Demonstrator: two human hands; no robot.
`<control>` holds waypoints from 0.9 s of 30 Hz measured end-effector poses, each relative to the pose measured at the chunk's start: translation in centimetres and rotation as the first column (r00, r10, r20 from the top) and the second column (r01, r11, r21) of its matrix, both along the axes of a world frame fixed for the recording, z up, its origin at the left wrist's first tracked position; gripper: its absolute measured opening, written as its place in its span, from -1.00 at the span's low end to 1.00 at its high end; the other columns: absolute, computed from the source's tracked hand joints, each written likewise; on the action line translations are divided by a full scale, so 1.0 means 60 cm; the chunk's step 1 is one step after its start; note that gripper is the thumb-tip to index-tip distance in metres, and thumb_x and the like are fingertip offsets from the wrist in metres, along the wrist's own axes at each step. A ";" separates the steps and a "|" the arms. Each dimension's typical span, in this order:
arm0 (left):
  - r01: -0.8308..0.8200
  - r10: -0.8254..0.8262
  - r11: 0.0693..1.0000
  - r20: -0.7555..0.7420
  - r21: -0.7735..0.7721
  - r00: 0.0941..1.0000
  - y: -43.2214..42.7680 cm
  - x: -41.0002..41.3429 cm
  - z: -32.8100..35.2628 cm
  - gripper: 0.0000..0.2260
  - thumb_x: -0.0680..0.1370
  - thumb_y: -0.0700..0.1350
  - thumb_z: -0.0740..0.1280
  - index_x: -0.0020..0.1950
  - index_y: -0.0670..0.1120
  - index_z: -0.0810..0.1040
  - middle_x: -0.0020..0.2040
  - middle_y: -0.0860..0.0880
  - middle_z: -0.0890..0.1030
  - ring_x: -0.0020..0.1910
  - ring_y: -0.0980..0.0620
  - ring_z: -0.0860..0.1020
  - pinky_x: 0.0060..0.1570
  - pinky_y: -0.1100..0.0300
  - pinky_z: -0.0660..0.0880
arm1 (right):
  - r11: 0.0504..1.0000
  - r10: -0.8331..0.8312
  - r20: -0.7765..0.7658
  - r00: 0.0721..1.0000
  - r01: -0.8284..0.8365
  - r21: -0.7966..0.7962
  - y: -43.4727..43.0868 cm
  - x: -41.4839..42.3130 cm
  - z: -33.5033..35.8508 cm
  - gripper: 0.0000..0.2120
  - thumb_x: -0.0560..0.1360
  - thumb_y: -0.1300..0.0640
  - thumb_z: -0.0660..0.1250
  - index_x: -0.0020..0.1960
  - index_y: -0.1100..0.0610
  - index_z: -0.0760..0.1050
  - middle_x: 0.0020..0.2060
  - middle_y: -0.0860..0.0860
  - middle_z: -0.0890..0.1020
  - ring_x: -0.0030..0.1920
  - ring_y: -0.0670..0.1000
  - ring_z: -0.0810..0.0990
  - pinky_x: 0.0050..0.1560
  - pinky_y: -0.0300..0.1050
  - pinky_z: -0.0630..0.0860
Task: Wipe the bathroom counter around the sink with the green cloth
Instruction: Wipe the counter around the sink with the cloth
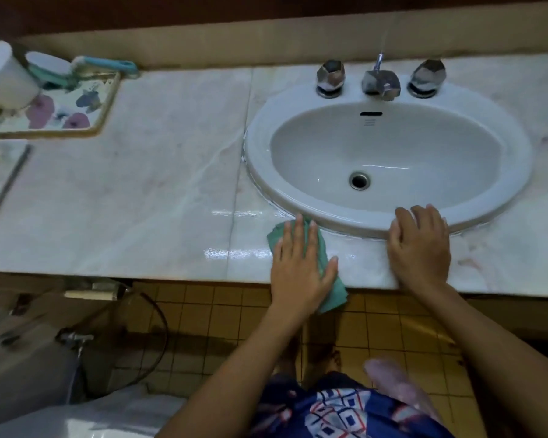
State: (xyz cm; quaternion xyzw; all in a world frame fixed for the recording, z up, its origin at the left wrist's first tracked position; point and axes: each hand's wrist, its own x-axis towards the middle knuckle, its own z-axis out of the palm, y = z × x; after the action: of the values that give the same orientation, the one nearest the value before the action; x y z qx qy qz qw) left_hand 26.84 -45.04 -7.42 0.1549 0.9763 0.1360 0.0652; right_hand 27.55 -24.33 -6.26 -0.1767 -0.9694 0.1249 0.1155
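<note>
With the left hand [301, 267] pressed flat, fingers straight, on the green cloth [333, 295] at the marble counter's [140, 191] front edge beside the sink rim [257, 153], and the right hand [419, 248] seemingly resting loose on that rim, the cloth's overhanging tail risked dragging it off.

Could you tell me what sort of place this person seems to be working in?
Most likely a home bathroom: a white basin set into a marble-look counter, a chrome tap behind it, and a flowered tray at far left.
</note>
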 end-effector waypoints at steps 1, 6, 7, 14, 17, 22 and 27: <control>0.016 -0.016 1.000 -0.022 -0.009 1.000 -0.037 -0.014 -0.004 -0.33 0.60 0.28 -0.06 0.60 -0.01 -0.15 0.60 -0.06 -0.23 0.56 -0.04 -0.26 0.50 0.03 -0.21 | 1.000 0.009 0.004 1.000 -0.009 -0.002 0.003 0.002 0.000 -0.64 0.57 0.06 0.05 0.21 0.21 0.47 0.16 0.23 0.53 0.31 0.30 0.37 0.32 0.23 0.32; -0.410 0.411 0.912 0.010 -0.022 0.912 -0.181 -0.162 0.004 -0.33 0.59 0.28 -0.09 0.60 -0.06 -0.08 0.61 -0.11 -0.09 0.58 -0.13 -0.09 0.52 -0.09 -0.08 | 0.999 0.014 0.020 1.000 -0.013 -0.035 0.000 -0.001 0.001 -0.64 0.58 0.07 0.06 0.21 0.22 0.49 0.16 0.24 0.54 0.31 0.29 0.39 0.32 0.23 0.34; -0.466 0.466 0.885 0.032 -0.008 0.884 -0.164 -0.175 0.006 -0.32 0.60 0.26 -0.07 0.60 -0.09 -0.08 0.61 -0.14 -0.08 0.57 -0.15 -0.09 0.52 -0.09 -0.09 | 0.999 0.011 0.019 1.000 -0.010 -0.047 0.000 -0.002 0.002 -0.64 0.58 0.08 0.07 0.22 0.21 0.50 0.19 0.23 0.54 0.33 0.28 0.38 0.34 0.21 0.33; -0.469 0.461 0.882 0.121 0.042 0.879 0.094 -0.019 0.005 -0.28 0.60 0.26 -0.05 0.59 -0.17 -0.14 0.59 -0.17 -0.17 0.57 -0.17 -0.17 0.49 -0.11 -0.13 | 0.888 0.091 -0.071 0.993 -0.113 -0.446 0.086 0.053 0.040 -0.68 0.56 0.17 0.18 0.24 0.20 0.56 0.32 0.06 0.52 0.38 0.07 0.39 0.38 -0.08 0.30; -0.569 0.560 0.821 0.137 0.044 0.817 0.164 0.007 0.012 -0.25 0.58 0.28 -0.06 0.58 -0.18 -0.17 0.59 -0.19 -0.21 0.56 -0.19 -0.19 0.48 -0.14 -0.12 | 0.922 0.135 -0.138 0.981 -0.176 -0.346 0.140 0.101 0.035 -0.64 0.47 0.10 0.13 0.09 0.19 0.62 0.15 0.07 0.62 0.18 0.07 0.46 0.22 -0.10 0.41; -0.751 0.661 0.653 0.413 0.094 0.626 0.322 0.044 0.048 -0.24 0.61 0.23 0.03 0.56 -0.14 -0.31 0.55 -0.12 -0.38 0.53 -0.13 -0.35 0.47 -0.10 -0.26 | 0.920 0.232 -0.125 0.965 -0.260 -0.293 0.221 0.133 0.023 -0.71 0.47 0.13 0.18 0.02 0.19 0.63 0.07 0.09 0.63 0.12 0.07 0.44 0.08 -0.04 0.49; -0.816 0.553 0.555 0.662 0.160 0.506 0.384 0.046 0.076 -0.32 0.59 0.23 0.10 0.59 -0.07 0.00 0.61 -0.09 -0.16 0.57 -0.16 -0.13 0.51 -0.14 -0.11 | 0.893 0.421 -0.006 0.907 -0.415 -0.176 0.223 0.155 0.044 -0.67 0.53 0.05 0.15 0.20 0.13 0.52 0.18 0.13 0.54 0.18 0.12 0.46 0.09 0.01 0.47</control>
State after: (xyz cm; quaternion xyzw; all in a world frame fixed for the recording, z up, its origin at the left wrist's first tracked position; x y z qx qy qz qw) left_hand 29.57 -21.98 -2.85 -0.2936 0.8292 0.4122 0.2374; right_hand 36.82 -10.93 -3.61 0.0243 -0.9719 0.2276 0.0549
